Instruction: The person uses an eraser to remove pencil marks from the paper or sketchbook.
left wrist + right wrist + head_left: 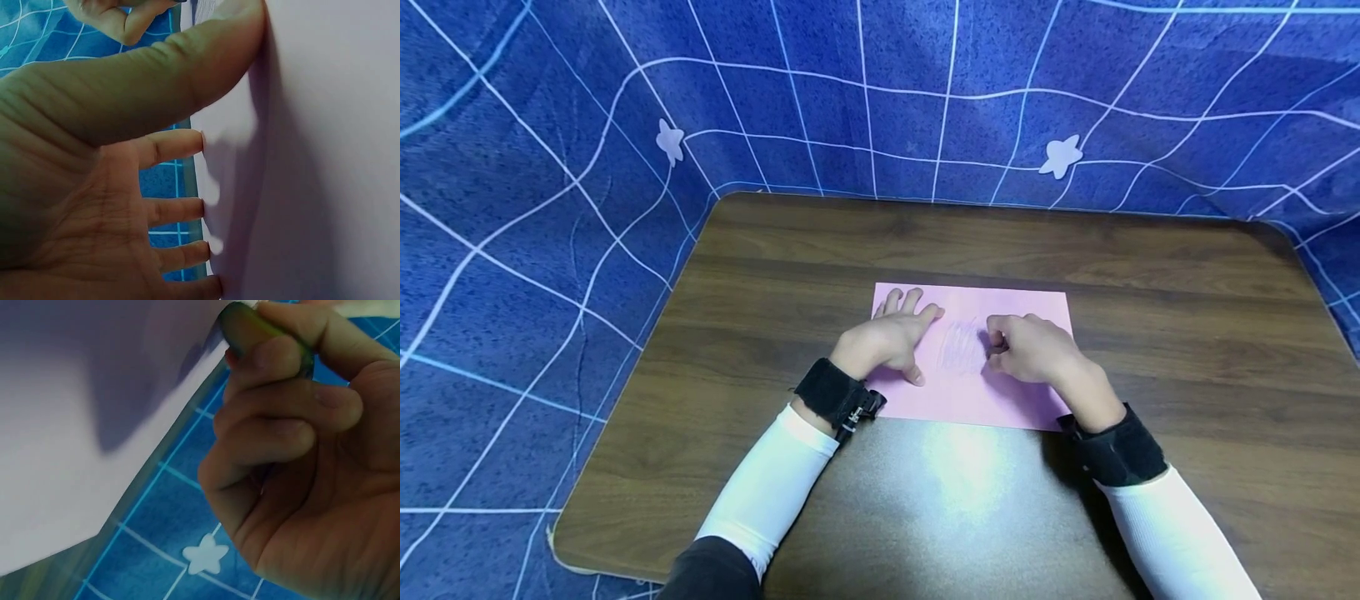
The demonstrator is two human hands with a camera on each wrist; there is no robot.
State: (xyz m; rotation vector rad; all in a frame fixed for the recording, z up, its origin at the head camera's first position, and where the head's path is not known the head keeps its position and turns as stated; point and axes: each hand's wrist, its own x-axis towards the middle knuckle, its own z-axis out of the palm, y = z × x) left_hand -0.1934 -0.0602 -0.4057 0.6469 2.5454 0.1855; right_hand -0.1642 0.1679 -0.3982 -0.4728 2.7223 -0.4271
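Left hand (887, 340) flat, fingers spread, pinning pink paper (1022, 304) on worktop (850, 242). Right hand (1033, 348) fingers curled round crayon (250, 328). Small scribble patch (958, 348) done, most of sheet looks blank.

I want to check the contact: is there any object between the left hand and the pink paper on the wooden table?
Nothing visible is in between. The left hand lies flat with its fingertips directly on the pink sheet of paper. The right hand grips a crayon-like stick beside the scribbled patch, apart from the left hand.
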